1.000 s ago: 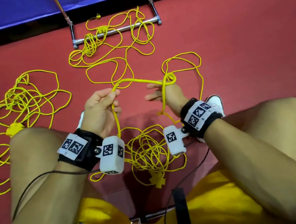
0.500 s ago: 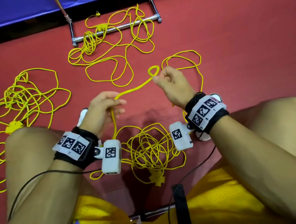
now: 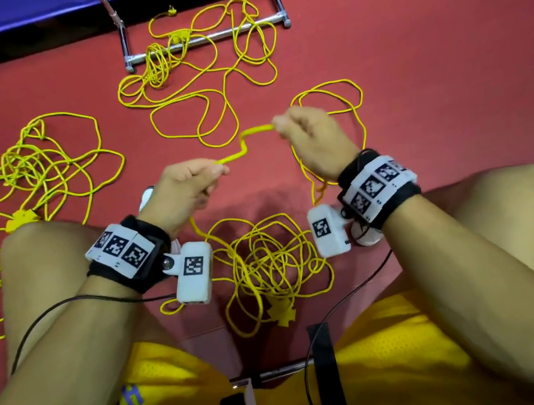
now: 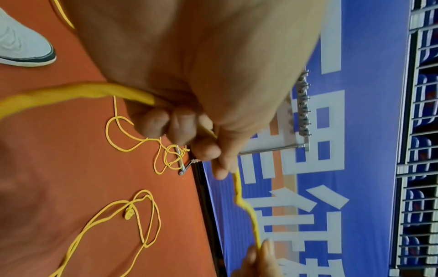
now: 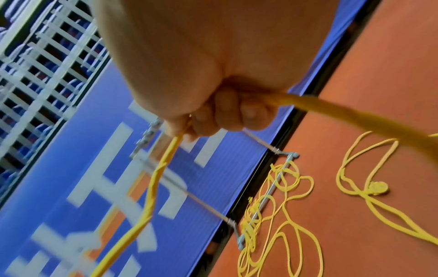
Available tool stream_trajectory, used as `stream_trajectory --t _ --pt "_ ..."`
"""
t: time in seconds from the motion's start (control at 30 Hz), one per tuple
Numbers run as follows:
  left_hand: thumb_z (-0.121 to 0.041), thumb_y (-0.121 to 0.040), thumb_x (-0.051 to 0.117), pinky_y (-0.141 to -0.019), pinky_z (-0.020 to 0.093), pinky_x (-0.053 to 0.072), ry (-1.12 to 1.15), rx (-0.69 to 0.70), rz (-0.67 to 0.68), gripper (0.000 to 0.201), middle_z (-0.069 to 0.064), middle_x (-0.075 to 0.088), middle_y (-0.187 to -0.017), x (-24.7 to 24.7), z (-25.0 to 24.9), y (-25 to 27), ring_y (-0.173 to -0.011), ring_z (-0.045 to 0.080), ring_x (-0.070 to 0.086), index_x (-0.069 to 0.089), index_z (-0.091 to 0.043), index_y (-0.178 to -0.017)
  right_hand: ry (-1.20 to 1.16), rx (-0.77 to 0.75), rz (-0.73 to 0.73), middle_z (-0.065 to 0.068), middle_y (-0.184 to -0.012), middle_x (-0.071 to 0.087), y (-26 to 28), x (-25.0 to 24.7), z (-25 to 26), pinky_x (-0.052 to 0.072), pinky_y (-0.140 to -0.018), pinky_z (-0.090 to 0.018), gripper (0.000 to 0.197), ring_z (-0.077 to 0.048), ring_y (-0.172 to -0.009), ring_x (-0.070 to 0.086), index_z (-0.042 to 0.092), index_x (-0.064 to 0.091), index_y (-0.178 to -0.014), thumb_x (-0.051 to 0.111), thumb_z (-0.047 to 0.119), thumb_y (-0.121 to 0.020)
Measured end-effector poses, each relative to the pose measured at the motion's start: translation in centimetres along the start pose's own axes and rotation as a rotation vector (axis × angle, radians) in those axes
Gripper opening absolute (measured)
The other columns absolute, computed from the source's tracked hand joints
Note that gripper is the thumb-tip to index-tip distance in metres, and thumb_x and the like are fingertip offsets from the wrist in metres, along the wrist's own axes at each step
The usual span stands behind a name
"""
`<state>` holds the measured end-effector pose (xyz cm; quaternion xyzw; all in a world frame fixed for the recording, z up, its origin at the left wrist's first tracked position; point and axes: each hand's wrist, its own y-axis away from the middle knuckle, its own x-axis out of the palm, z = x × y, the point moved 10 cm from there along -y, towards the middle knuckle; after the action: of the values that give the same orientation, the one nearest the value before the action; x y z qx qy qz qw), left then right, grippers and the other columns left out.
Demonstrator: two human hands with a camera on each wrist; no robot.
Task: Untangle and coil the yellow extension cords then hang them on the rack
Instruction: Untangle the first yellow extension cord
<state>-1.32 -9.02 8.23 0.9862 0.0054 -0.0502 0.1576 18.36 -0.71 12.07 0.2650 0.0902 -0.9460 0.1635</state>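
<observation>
Between my knees I hold a stretch of yellow extension cord (image 3: 243,147) above the red floor. My left hand (image 3: 187,188) grips it with curled fingers (image 4: 180,127); the cord (image 4: 71,93) runs back from that fist. My right hand (image 3: 307,134) pinches the cord's other end (image 5: 166,165), fingers curled (image 5: 237,116). A kinked span joins the two hands. Below them lies a tangled pile (image 3: 267,257) with a yellow socket block (image 3: 282,312). The metal rack (image 3: 202,36) stands at the far wall, with another cord (image 3: 191,75) draped over its base bar.
A third tangle of yellow cord (image 3: 30,178) with its socket (image 3: 20,218) lies left of my left knee. A loose loop (image 3: 330,99) lies behind my right hand. A blue banner (image 3: 5,16) edges the floor. White shoes (image 4: 21,46) sit near the pile.
The knot loop at my right hand has pulled out into a kinked line. My right hand moved up and away from my body; my left hand dropped lower and closed tighter on the cord.
</observation>
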Motion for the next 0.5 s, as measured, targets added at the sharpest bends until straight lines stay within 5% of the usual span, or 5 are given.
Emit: stream_trajectory --t 0.17,0.3,0.4,0.5 --pt "-0.007 -0.097 0.057 -0.046 0.014 0.022 -0.028 0.032 -0.055 0.019 -0.009 0.047 -0.054 -0.4 0.0 0.1 -0.046 0.003 0.032 0.073 -0.014 -0.09 0.229 0.14 -0.158 0.001 -0.063 0.047 0.1 -2.9 -3.1 0.038 -0.066 -0.04 0.039 -0.031 -0.07 0.049 0.02 0.043 -0.069 0.048 0.044 -0.1" --pt "-0.022 -0.09 0.06 -0.046 0.017 0.023 0.137 -0.008 0.038 0.021 -0.004 0.048 -0.06 0.9 1.0 0.4 -0.046 0.006 0.032 0.078 -0.015 -0.084 0.178 0.21 -0.192 0.002 -0.08 0.06 0.2 -1.5 -4.5 0.038 -0.072 -0.034 0.025 -0.028 -0.082 0.056 0.021 0.055 -0.086 0.053 0.043 -0.097" --pt "-0.019 -0.093 0.054 -0.045 0.017 0.024 0.265 -0.01 0.036 0.02 -0.006 0.046 -0.062 1.1 1.1 0.3 -0.044 0.004 0.03 0.072 -0.01 -0.093 0.225 0.17 -0.27 -0.004 -0.093 0.062 0.6 -1.1 -3.8 0.035 -0.078 -0.032 0.022 -0.029 -0.095 0.056 0.017 0.061 -0.093 0.056 0.038 -0.094" --pt "-0.013 -0.103 0.046 -0.045 0.017 0.025 0.298 -0.017 -0.02 0.019 -0.007 0.045 -0.063 1.0 0.7 0.2 -0.044 0.004 0.029 0.064 -0.007 -0.098 0.206 0.142 -0.343 0.003 -0.071 0.053 1.7 -1.3 -1.8 0.028 -0.067 -0.032 0.028 -0.026 -0.076 0.05 0.022 0.047 -0.073 0.057 0.039 -0.094"
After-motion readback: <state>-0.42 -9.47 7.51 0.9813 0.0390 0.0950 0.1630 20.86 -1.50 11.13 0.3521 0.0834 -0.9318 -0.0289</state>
